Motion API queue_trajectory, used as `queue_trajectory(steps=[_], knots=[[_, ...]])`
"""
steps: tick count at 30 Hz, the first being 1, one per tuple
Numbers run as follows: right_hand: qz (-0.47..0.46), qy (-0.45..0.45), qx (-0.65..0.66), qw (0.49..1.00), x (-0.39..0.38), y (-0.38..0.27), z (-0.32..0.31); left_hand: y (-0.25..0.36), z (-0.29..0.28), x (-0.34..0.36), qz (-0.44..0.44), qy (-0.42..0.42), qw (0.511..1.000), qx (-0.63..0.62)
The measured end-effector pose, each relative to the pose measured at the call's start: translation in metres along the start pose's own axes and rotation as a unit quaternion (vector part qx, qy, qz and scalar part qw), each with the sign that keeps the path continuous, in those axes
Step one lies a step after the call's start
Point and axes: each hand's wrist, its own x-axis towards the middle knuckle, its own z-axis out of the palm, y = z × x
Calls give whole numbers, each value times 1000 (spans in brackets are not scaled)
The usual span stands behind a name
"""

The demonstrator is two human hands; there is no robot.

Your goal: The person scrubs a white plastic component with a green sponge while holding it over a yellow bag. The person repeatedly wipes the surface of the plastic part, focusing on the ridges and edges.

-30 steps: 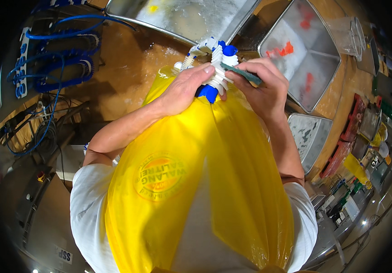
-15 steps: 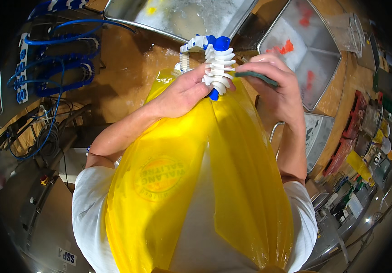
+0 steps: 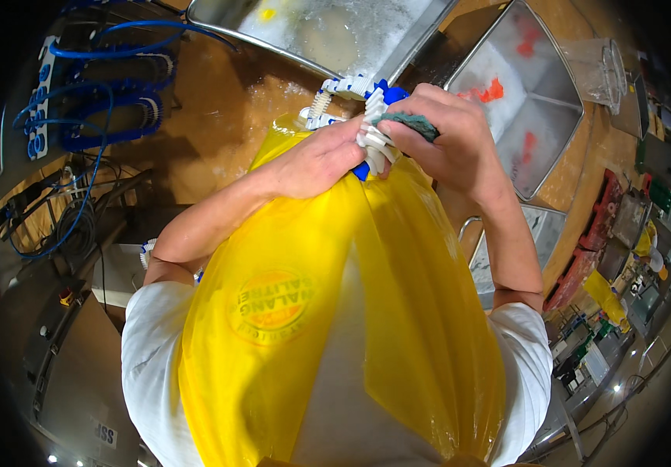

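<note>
A white plastic conveyor chain (image 3: pixel 343 87) with blue parts bends in front of my yellow apron (image 3: pixel 289 233). My left hand (image 3: pixel 321 159) is closed around its fin-like white links, near a blue piece at the lower end. From the other side my right hand (image 3: pixel 452 136) pinches a dark green scouring pad (image 3: pixel 412 122) and presses it against the links. Fingertips of both hands are partly hidden behind the chain. Its far part loops leftward and down beside the apron.
Ahead is a metal sink (image 3: pixel 265 47) with foamy water. At right stands a second metal basin (image 3: pixel 557 117) holding suds and orange-red pieces. Blue chain loops (image 3: pixel 110 121) and a blue hose (image 3: pixel 129 27) are at left. Clear plastic containers (image 3: pixel 592 74) stand far right.
My right hand has moved left and onto the chain, bringing the pad over the links. The chain has tilted slightly, while my left hand keeps its hold.
</note>
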Motion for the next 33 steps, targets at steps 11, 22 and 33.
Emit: queue_trajectory(steps=[11,22,33], knots=[[1,-4,-5,1000,7,5,4,5,5,1,-30,18,998,-46],[156,14,185,970,4,-3,-6,-8,1,3,55,26,998,-5],[-56,36,-81,995,-9,-16,18,-13,-8,-8,84,19,986,142]])
